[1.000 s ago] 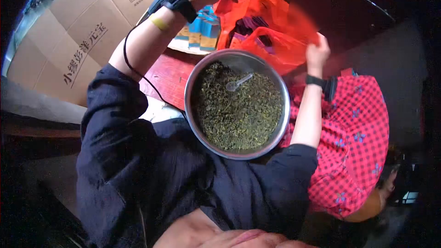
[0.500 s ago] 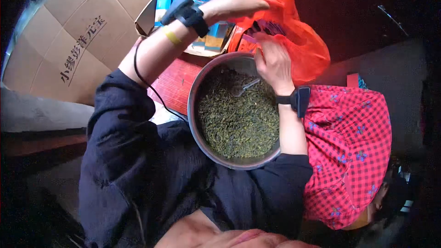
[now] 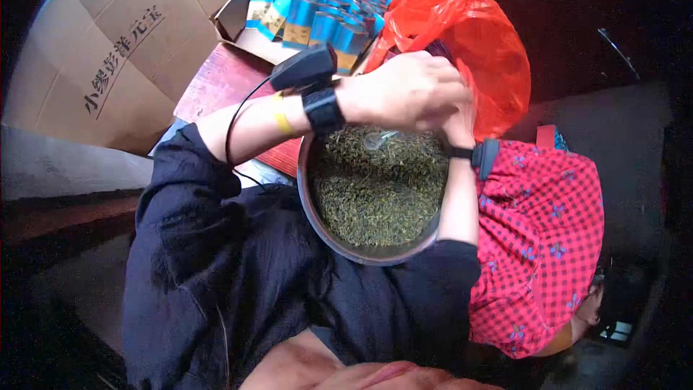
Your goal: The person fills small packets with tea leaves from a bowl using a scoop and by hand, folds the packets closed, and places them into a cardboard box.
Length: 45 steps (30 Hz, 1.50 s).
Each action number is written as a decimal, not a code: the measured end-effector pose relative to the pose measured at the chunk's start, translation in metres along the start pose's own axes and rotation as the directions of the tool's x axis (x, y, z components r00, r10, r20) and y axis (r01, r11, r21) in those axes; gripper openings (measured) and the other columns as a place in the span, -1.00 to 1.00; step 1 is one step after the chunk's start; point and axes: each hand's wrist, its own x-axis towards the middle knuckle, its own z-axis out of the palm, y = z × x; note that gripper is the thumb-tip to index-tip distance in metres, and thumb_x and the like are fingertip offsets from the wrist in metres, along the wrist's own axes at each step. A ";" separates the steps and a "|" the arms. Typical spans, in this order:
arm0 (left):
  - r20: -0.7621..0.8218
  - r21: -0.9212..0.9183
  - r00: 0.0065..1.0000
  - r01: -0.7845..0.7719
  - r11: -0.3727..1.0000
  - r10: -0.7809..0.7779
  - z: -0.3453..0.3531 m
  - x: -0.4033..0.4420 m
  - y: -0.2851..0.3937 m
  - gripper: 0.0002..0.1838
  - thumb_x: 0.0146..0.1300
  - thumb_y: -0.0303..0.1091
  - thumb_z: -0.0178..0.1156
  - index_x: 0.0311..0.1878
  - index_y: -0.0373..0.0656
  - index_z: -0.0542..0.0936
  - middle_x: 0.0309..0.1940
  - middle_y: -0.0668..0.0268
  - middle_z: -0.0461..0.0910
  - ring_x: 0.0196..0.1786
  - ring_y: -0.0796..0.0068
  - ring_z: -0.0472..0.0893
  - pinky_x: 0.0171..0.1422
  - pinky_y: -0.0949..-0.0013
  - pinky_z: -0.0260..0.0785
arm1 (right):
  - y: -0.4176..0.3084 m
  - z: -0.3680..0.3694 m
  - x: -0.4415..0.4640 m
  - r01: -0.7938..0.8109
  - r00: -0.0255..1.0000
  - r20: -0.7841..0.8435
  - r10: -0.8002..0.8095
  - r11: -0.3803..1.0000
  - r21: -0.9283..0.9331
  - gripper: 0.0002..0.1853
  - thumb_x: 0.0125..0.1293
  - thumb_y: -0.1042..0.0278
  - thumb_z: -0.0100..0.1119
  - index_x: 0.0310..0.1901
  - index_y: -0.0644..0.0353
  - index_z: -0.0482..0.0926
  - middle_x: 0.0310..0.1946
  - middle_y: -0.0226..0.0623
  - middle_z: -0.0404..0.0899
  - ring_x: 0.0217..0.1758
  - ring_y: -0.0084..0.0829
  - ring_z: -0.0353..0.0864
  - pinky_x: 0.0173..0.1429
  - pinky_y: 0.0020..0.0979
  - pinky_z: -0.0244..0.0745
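Note:
A metal basin [image 3: 306, 206] of loose dried green leaves [image 3: 379, 202] sits against my body. A small clear spoon [image 3: 375, 140] lies on the leaves near the far side. My left hand [image 3: 419, 92] is over the far right rim, its fingers curled; what they hold, if anything, is hidden. Behind and below it is my right hand [image 3: 460, 124], close to or touching it, its fingers mostly covered. Just beyond both hands stands an open red plastic bag [image 3: 498, 50], with dark purple items partly visible inside.
A cardboard box [image 3: 253, 42] of blue-topped packets [image 3: 325, 0] stands on a red surface [image 3: 216, 87] beyond the basin. A large cardboard sheet [image 3: 94, 50] leans at left. At right is red checked cloth [image 3: 541, 245], apparently on another person.
My left hand has left the red bag and moved down and toward me, meeting my right hand. The bag now stands open more widely. My right hand has shifted slightly right and toward me.

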 end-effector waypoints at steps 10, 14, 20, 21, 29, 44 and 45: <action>-0.003 0.102 0.825 0.562 0.821 -0.564 0.036 -0.044 -0.078 -0.21 0.23 -0.13 0.22 0.38 -0.26 0.08 -0.15 -0.27 0.53 -0.05 -0.20 0.57 -0.02 0.01 0.44 | 0.041 -0.004 -0.053 -0.680 0.700 0.538 0.470 0.671 0.297 -0.59 0.42 0.02 -0.02 -0.04 0.18 0.63 -0.12 -0.11 0.67 0.04 -0.26 0.63 0.13 -0.35 0.45; 0.262 0.074 0.773 0.582 0.810 -0.578 0.036 -0.043 -0.066 -0.29 0.26 -0.17 0.18 0.35 -0.38 0.18 0.04 -0.19 0.51 -0.03 -0.07 0.60 0.06 0.12 0.44 | 0.004 -0.058 -0.086 -0.366 0.925 0.092 0.368 0.803 0.471 -0.77 0.40 0.33 0.09 -0.10 0.31 0.62 -0.26 -0.33 0.67 -0.14 -0.53 0.62 0.01 -0.47 0.49; 0.400 0.029 0.771 0.530 0.848 -0.495 0.044 -0.059 -0.054 -0.52 0.24 -0.20 0.21 0.13 -0.31 0.46 0.06 -0.08 0.52 0.06 -0.01 0.57 0.15 0.16 0.42 | 0.049 -0.011 -0.270 -0.683 0.727 0.062 0.684 0.711 0.165 -0.78 0.40 0.37 -0.07 -0.29 0.24 0.58 -0.37 -0.25 0.65 -0.29 -0.44 0.63 -0.16 -0.33 0.50; 0.410 0.046 0.766 0.524 0.850 -0.494 0.045 -0.061 -0.054 -0.56 0.25 -0.22 0.20 0.11 -0.28 0.47 0.02 -0.05 0.54 0.06 -0.01 0.57 0.14 0.15 0.42 | 0.044 -0.006 -0.291 -0.746 0.629 0.280 0.725 0.664 -0.042 -0.70 0.44 0.31 -0.15 -0.33 0.23 0.57 -0.41 -0.24 0.63 -0.31 -0.42 0.62 -0.15 -0.29 0.49; 0.300 0.053 0.831 0.475 0.878 -0.468 0.055 -0.076 -0.052 -0.53 0.20 -0.23 0.24 0.12 -0.26 0.46 0.03 -0.01 0.54 0.09 -0.03 0.54 0.16 0.12 0.41 | -0.003 -0.008 -0.395 -0.833 0.509 0.273 0.816 0.547 -0.081 -0.71 0.42 0.29 -0.13 -0.33 0.22 0.57 -0.40 -0.22 0.63 -0.30 -0.39 0.62 -0.15 -0.27 0.50; 0.384 0.085 0.789 0.487 0.869 -0.480 0.056 -0.087 -0.063 -0.40 0.26 -0.05 0.22 0.28 -0.17 0.40 0.25 0.02 0.42 0.28 0.05 0.44 0.32 0.19 0.32 | -0.133 -0.015 -0.472 -0.903 0.338 0.330 0.882 0.402 -0.150 -0.72 0.38 0.24 -0.09 -0.32 0.20 0.59 -0.38 -0.18 0.64 -0.29 -0.32 0.63 -0.16 -0.23 0.50; 0.350 0.116 0.804 0.472 0.874 -0.480 0.057 -0.089 -0.064 -0.40 0.27 -0.05 0.22 0.28 -0.16 0.40 0.27 0.03 0.40 0.29 0.06 0.44 0.32 0.19 0.31 | -0.134 -0.016 -0.471 -0.900 0.341 0.333 0.879 0.408 -0.155 -0.72 0.38 0.23 -0.08 -0.32 0.20 0.59 -0.38 -0.18 0.64 -0.29 -0.32 0.63 -0.16 -0.23 0.51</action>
